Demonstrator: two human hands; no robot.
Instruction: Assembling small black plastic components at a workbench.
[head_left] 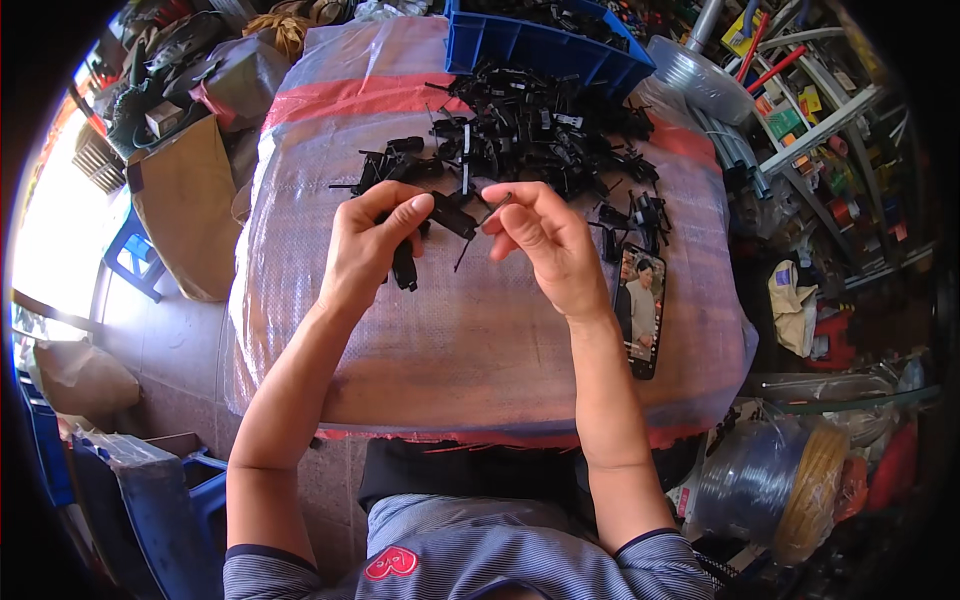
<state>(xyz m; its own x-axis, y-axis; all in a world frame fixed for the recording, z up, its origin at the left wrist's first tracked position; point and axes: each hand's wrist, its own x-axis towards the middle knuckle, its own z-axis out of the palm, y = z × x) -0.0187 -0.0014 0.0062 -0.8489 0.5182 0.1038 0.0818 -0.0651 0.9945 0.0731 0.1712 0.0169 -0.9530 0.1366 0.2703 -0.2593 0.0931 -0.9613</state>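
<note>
My left hand [372,236] is closed on a black plastic part [453,215], gripped between thumb and fingers, with a thin black stem hanging from its right end. To its right, my right hand [545,240] pinches a small thin dark piece [496,208] between thumb and forefinger, too small to name. Another black part [404,268] shows just below my left fingers; whether it is held or lying on the cloth I cannot tell. Beyond both hands spreads a heap of similar black plastic parts [520,130], some with thin stems sticking out.
A woven plastic sheet [470,340] with red stripes covers the work surface. At its far edge stands a blue crate [540,50] holding more black parts. A phone [640,310] with a lit screen lies by my right forearm. Clear tubing coils [755,485] sit at the lower right.
</note>
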